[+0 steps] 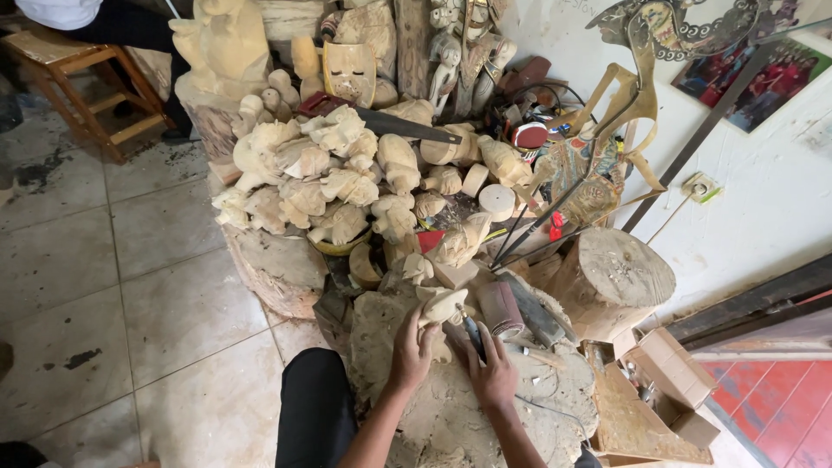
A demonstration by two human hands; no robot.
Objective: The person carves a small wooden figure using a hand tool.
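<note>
heap of wooden carvings (329, 173), stump (611, 277), stool (82, 74)

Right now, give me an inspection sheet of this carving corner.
Surface: rough wood block, chipped and dusty, used as the bench.
Job's things: pale wooden carving held upright on the block; slim rotary tool with its tip at the carving.
Clutter: heap of unfinished wooden figures, handsaw, sandpaper roll, round log stump.
Fingers: left hand wraps the carving; right hand grips the tool.
Cables: thin cord trails from the tool across the block.
Surroundings: tiled floor, wooden stool, cardboard boxes, white wall with socket.
</note>
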